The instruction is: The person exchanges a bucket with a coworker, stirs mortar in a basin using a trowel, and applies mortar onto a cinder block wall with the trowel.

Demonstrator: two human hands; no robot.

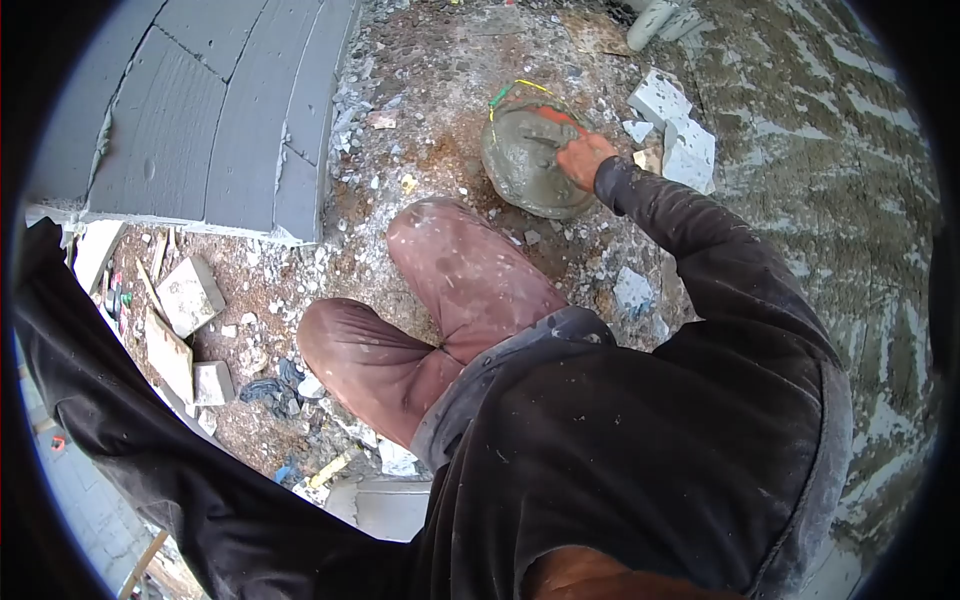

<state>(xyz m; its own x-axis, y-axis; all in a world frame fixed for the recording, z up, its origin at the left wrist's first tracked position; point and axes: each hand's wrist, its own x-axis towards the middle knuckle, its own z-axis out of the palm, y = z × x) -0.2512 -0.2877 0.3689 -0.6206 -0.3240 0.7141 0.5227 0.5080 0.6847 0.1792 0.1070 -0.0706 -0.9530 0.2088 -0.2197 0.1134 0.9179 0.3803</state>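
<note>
Round mortar-caked bucket (553, 212) sitting on rubble-strewn ground (465, 85), holding wet grey mortar (528, 168); probably weighing heavy, contents soft, slippery. Rim likely offering firmest hold. Right grip (585, 160) touching mortar edge, closure unclear; left hand hiding off-view.
</note>
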